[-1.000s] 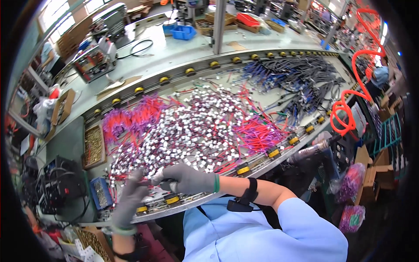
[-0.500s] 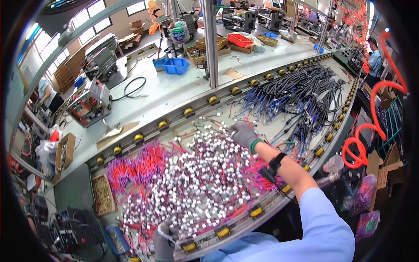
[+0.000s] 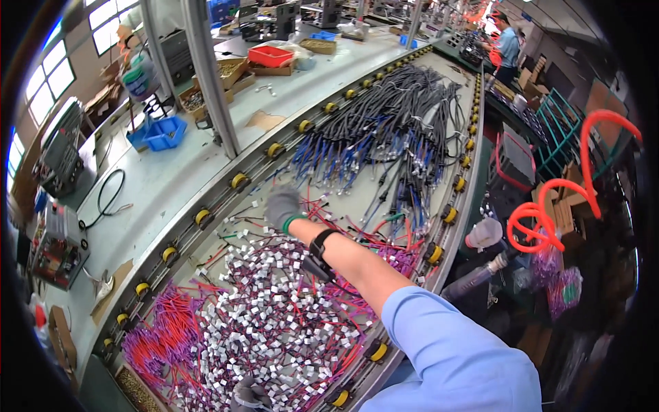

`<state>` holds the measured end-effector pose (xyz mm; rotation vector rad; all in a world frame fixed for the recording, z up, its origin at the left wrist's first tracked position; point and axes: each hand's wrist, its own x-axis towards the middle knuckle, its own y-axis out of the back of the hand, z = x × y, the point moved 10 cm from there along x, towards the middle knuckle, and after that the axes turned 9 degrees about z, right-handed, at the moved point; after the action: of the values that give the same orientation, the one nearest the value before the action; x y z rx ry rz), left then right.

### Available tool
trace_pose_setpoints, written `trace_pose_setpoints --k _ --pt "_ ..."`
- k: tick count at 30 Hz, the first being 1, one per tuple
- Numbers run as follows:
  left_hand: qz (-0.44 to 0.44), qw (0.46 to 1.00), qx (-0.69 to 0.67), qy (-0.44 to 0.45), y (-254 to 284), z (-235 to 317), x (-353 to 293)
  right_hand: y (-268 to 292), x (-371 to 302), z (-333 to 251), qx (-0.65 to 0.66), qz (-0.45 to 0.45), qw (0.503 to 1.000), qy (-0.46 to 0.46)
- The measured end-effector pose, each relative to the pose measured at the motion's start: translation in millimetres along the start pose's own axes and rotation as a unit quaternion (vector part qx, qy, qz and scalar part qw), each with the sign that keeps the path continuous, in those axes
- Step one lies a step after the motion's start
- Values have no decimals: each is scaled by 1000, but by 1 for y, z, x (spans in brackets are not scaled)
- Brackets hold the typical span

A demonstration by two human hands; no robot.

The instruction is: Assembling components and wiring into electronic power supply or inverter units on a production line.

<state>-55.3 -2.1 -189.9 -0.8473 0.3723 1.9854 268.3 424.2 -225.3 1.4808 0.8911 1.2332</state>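
My right hand [image 3: 281, 207], in a grey glove with a green cuff, reaches over the far side of a heap of wire leads with white connectors [image 3: 274, 309]. Its fingers are smeared by motion and partly turned away. Close to the lower edge, my left hand [image 3: 251, 394], also in a grey glove, is curled over the near part of the same heap. A thin pale piece shows at its fingers, too small to name. Red and purple wires [image 3: 168, 329] lie bunched left of the heap. Black cables with blue ends [image 3: 391, 130] lie spread farther along the work surface.
A rail with yellow rollers [image 3: 240, 181] borders the surface. Beyond it, a bench holds a blue bin [image 3: 165, 132], a red tray [image 3: 270, 56] and a metal post [image 3: 209, 82]. An orange coiled hose [image 3: 542, 220] hangs at right. A co-worker [image 3: 506, 48] stands far off.
The whole view has swung to the right, so the scene sits farther left. My right hand remains over the heap's far side; my left stays low by its near edge.
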Motion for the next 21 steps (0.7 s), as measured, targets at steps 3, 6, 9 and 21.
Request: trace_pose_setpoints --k 3,6,9,21 --pt "-38 997 25 -60 -15 7 -6 84 -87 -72 368 -19 915 167" --pt "-67 994 -17 -88 -27 12 -16 151 -218 -120 577 -239 746 232" --pt "-71 991 -62 -99 -23 6 -38 207 -339 -119 632 -343 645 260" --pt "-106 980 -57 -161 35 -77 -112 220 -450 -58 591 -327 682 282"
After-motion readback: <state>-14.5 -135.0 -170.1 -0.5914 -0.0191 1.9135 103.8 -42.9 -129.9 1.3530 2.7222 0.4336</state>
